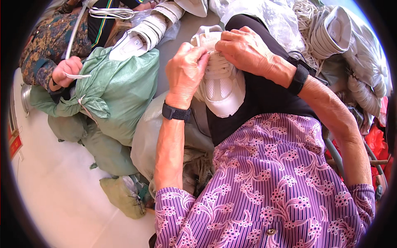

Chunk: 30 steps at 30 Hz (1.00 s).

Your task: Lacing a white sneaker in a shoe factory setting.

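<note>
A white sneaker [223, 91] rests on my dark-trousered lap with its toe toward me. Rows of flat white shoelace [218, 68] cross its front below the tongue. My left hand [187, 70] is closed in a pinch at the left side of the upper lace rows. On the opposite side, my right hand [245, 48] pinches the lace close to the top eyelets. The fingers hide most of the lace they grip. A dark band circles each of my wrists.
At the left, a co-worker's hand [68, 72] holds a white lace. Stacked white shoes [130, 44] lie on a tied green sack [128, 82]. More sacks stand below. Nested shoes [331, 33], a bundle of laces [304, 14] and plastic bags crowd the right.
</note>
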Each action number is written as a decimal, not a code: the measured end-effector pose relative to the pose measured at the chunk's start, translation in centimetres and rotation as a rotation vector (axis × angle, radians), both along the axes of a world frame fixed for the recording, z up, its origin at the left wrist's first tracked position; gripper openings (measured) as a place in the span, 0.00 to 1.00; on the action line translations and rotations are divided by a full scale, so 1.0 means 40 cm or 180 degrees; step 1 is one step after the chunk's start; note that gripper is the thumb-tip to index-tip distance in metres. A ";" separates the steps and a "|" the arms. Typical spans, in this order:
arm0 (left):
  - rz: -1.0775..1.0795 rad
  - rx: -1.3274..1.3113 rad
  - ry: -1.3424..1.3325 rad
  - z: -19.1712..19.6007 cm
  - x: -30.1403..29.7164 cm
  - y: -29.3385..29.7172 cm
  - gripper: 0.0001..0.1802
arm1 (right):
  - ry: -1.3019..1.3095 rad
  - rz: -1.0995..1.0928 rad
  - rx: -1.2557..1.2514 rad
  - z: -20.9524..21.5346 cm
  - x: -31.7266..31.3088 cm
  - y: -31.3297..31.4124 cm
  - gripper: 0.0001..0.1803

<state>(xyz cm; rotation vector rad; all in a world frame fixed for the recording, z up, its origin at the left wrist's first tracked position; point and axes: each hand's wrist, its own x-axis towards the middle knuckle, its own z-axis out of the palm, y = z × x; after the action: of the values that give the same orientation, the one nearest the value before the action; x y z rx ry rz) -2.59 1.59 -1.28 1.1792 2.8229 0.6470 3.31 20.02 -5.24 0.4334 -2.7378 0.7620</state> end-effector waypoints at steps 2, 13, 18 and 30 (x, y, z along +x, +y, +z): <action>-0.0096 -0.0116 0.0153 0.001 0.002 0.009 0.06 | -0.0042 -0.0035 -0.0022 -0.002 -0.005 -0.005 0.04; -0.0048 -0.0477 -0.0004 -0.014 -0.010 0.008 0.11 | -0.0493 -0.0270 0.0041 -0.017 -0.029 -0.015 0.06; 0.0220 0.0172 -0.2290 -0.003 -0.058 -0.017 0.22 | -0.0885 -0.0232 0.0228 0.002 -0.046 -0.024 0.08; 0.1064 0.0810 -0.2538 -0.049 -0.089 -0.015 0.21 | -0.0742 -0.0332 -0.0860 0.014 -0.043 0.014 0.04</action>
<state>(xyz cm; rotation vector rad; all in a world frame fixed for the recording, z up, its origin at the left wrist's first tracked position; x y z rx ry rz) -6.17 0.99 -3.22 0.3087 2.2727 1.1932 1.57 20.57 -4.69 0.1505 -2.7796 1.2005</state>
